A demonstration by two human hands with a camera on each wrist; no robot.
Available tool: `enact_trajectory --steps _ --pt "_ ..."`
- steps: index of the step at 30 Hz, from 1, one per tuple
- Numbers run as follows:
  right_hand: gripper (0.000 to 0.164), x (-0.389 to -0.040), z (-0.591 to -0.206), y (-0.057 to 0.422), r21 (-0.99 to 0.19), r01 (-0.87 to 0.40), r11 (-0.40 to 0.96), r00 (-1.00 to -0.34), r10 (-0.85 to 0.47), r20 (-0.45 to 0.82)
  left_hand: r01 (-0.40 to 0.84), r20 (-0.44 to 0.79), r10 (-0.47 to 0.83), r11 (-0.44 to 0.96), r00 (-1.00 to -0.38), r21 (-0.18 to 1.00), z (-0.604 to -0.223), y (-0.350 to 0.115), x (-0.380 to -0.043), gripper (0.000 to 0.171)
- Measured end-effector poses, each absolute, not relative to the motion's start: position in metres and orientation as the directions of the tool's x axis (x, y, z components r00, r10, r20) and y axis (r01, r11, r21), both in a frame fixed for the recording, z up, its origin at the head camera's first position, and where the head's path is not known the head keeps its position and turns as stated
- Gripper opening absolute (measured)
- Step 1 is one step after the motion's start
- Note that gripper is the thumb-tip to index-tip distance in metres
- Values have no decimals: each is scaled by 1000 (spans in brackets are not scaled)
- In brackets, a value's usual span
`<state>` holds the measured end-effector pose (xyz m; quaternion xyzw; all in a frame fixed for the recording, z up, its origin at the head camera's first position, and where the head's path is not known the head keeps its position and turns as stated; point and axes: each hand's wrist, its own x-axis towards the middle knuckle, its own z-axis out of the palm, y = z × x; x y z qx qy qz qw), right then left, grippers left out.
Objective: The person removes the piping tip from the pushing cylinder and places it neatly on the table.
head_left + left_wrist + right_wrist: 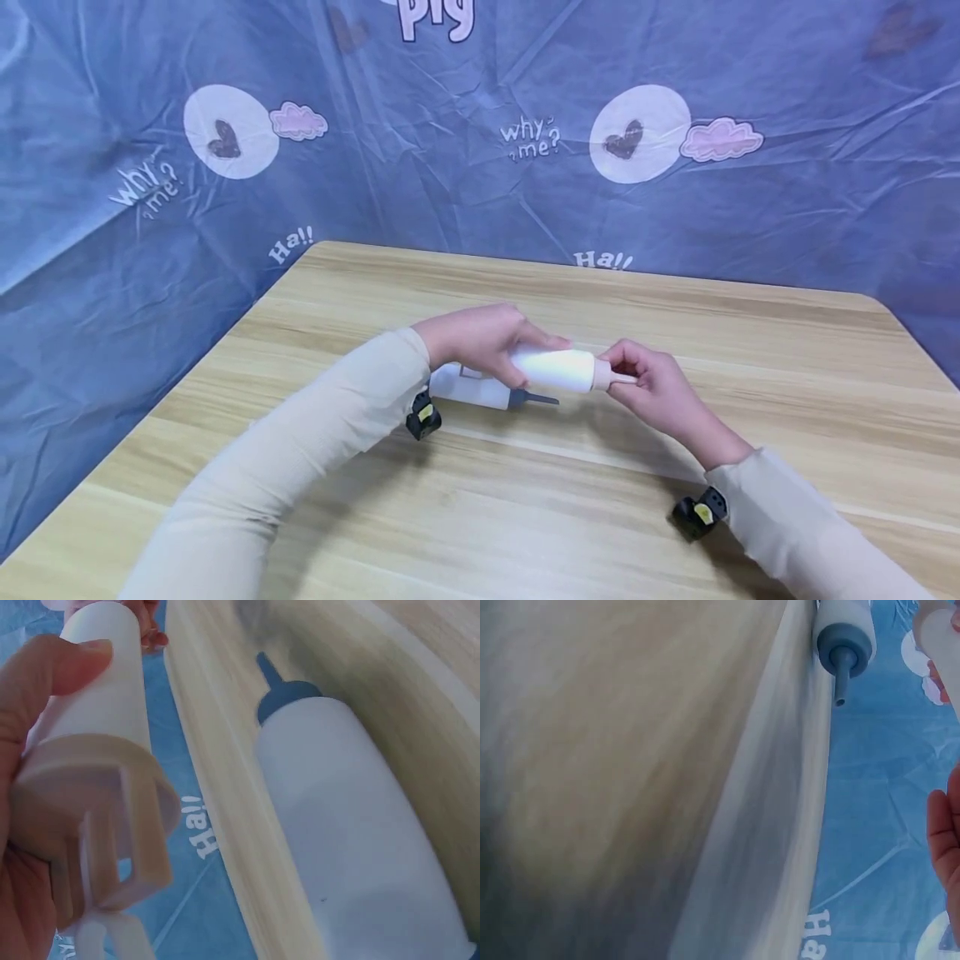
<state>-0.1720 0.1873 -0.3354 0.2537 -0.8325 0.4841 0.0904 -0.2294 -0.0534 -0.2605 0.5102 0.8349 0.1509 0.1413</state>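
Lower bottle (472, 392) on table (525, 508), upper bottle (561, 372) in left hand (480, 335), right hand (658, 390) at its nozzle (622, 378), cloth (450, 183) behind.

A creased blue cloth (450, 200) is hanging across the top of the head view and continuing down the left edge. Pale ovals (662, 137) with dark hearts (624, 140), pink clouds (722, 139) and white lettering (437, 10) are dotting it. Below, a wood-grain table (795, 358) with rounded far corners is spreading widely, gleaming at the lower middle.
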Motion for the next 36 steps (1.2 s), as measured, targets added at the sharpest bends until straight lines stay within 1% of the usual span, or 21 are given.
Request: enact_trajectory --steps 4,8,11,15,23,30,36 --pt "20 -173 -335 188 -755 -499 426 -864 -313 395 818 -88 891 444 -445 365 -259 -50 -230 66" --pt "23 -174 -333 191 -780 -444 440 -889 -324 323 816 -83 884 458 -460 353 -261 -51 -230 66" --pt "30 -175 -331 195 -809 -414 417 -895 -351 276 816 -81 877 471 -473 335 -265 -54 -231 67" --pt "38 -175 -328 200 -853 -383 354 -895 -370 248 833 -59 882 462 -467 306 -270 -59 -231 68" --pt "37 -174 -324 196 -902 -255 349 -938 -316 143 839 -18 885 449 -466 307 -269 -57 -229 68" --pt "39 -176 -325 192 -957 -181 225 -935 -340 97 851 22 888 433 -460 297 -269 -55 -227 67" --pt "32 -177 -323 192 -962 -160 221 -934 -350 75 863 56 893 412 -446 293 -272 -56 -227 67"
